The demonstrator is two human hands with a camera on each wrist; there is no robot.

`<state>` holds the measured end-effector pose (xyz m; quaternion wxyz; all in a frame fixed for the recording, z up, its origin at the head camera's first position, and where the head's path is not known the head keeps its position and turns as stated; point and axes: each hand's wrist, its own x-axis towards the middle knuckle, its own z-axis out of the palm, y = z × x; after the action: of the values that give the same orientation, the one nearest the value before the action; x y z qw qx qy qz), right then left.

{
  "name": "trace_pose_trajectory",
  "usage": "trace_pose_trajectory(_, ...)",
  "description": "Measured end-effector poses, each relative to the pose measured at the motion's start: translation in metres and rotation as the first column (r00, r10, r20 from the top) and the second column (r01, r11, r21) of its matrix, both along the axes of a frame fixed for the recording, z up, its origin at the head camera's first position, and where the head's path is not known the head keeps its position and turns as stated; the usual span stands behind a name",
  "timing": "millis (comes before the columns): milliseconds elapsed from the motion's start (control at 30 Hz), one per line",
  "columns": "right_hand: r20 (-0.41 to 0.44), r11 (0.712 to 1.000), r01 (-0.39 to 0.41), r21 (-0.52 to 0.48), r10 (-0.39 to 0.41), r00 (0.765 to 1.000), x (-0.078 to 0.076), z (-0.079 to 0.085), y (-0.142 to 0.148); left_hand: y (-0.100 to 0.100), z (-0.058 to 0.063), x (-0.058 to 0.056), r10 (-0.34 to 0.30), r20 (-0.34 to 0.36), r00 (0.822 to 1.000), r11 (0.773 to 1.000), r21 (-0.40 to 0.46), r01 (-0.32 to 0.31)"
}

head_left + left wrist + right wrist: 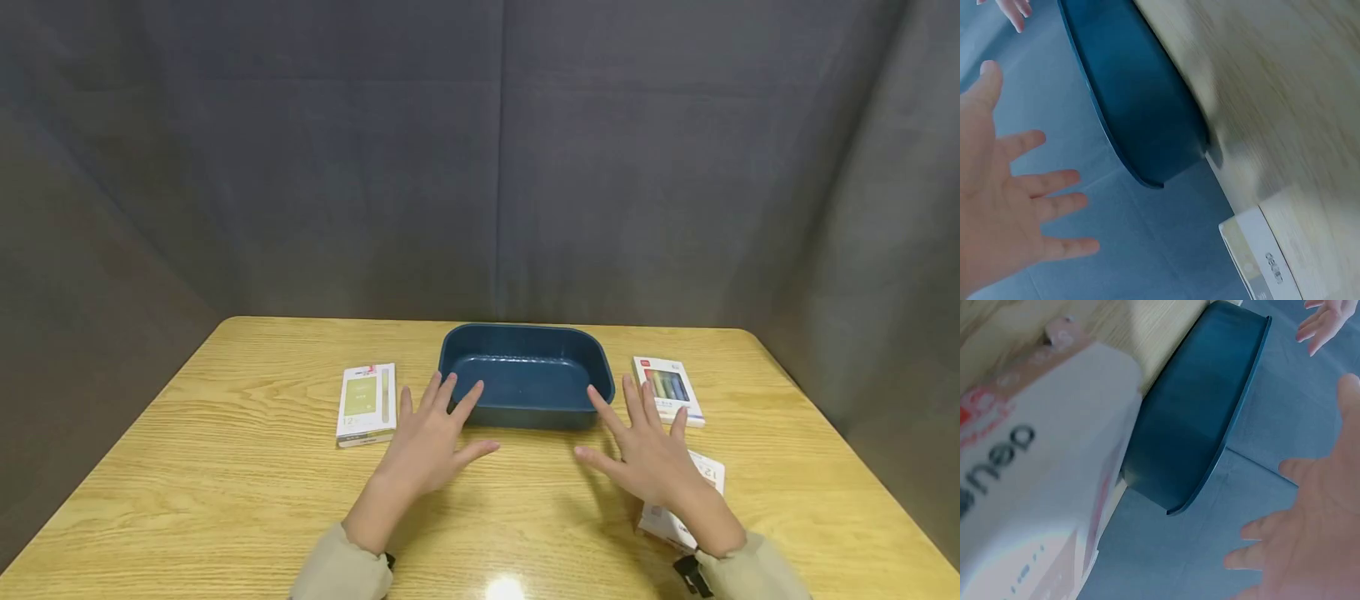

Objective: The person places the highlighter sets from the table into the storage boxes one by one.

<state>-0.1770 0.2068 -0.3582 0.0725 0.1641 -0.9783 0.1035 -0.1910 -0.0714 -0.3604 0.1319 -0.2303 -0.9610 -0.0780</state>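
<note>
A dark blue rectangular bin (525, 417) stands toward the back of the wooden table, with nothing inside. My left hand (427, 450) is raised before its left front corner, fingers spread and holding nothing. Likewise spread and holding nothing, my right hand (648, 454) hovers before the right front corner. Left of the left hand lies a white box with a yellow-green panel (366, 406). A white box showing coloured sticks (667, 390) lies beyond the right hand. Partly hidden under the right hand and wrist is another white box (663, 525), seen close up in the right wrist view.
The wooden table (247, 467) has rounded far corners. Dark grey cloth (360, 167) hangs behind it and along both sides. A bright light reflection shows at the table's near middle.
</note>
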Motion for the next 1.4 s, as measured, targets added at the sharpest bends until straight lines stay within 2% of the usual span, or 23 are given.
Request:
trace_pose_trajectory(133, 0.009, 1.000, -0.014, -0.018, 0.014, 1.000, -0.001, 0.002, 0.003, -0.006, 0.000, -0.001, -0.031, -0.078, 0.996, 0.999, 0.020, 0.032)
trace_pose_trajectory(267, 0.036, 0.998, -0.019, -0.064, 0.021, 0.999, -0.003, 0.005, 0.007, -0.012, 0.001, -0.002, -0.033, -0.145, 0.989, 0.999, 0.038, 0.039)
trace_pose_trajectory(500, 0.033, 0.989, -0.028, -0.148, 0.034, 0.999, -0.012, 0.011, 0.016, -0.025, 0.002, -0.002, -0.011, -0.175, 0.984, 0.996, 0.082, 0.026)
trace_pose_trajectory(733, 0.130, 0.957, -0.020, -0.289, 0.060, 0.990, -0.021, 0.017, 0.027, -0.038, 0.003, -0.003, -0.003, -0.218, 0.976, 0.994, 0.105, 0.027)
trace_pose_trajectory(833, 0.136, 0.950, -0.022, -0.311, 0.068, 0.988, -0.028, 0.017, 0.030, -0.045, 0.004, -0.003, -0.003, -0.237, 0.972, 0.993, 0.112, 0.030)
trace_pose_trajectory(1100, 0.155, 0.925, -0.048, -0.376, 0.114, 0.981, -0.045, 0.018, 0.039, -0.066, 0.002, -0.003, 0.024, -0.236, 0.972, 0.995, 0.103, 0.000)
trace_pose_trajectory(1300, 0.196, 0.904, -0.030, -0.426, 0.124, 0.973, -0.056, 0.018, 0.046, -0.079, -0.002, -0.005, 0.053, -0.217, 0.975, 0.990, 0.137, -0.023)
trace_pose_trajectory(1400, 0.227, 0.885, -0.012, -0.466, 0.133, 0.965, -0.060, 0.016, 0.048, -0.085, -0.003, -0.006, 0.061, -0.202, 0.977, 0.987, 0.160, -0.028)
